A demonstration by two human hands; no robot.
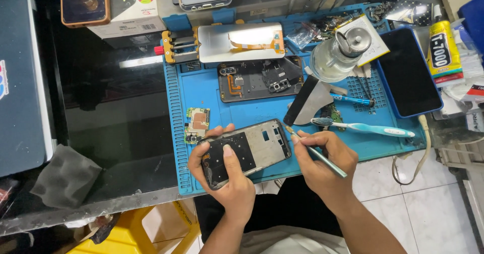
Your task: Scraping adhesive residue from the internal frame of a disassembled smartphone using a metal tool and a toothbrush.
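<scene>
My left hand (224, 176) is curled up from below, thumb laid flat across the top, fingers (209, 133) wrapped round the far edge. My right hand (322, 158) sits just beside it, fingers pinched together in a pen grip, wrist bent inward. Both forearms angle up from my lap, bare.

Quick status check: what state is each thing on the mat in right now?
phone frame: stripped, held by left hand
thin tool: gripped in right hand, tip at frame edge
circuit board: removed, lying loose
toothbrush: lying flat
blue-cased phone: screen dark
</scene>
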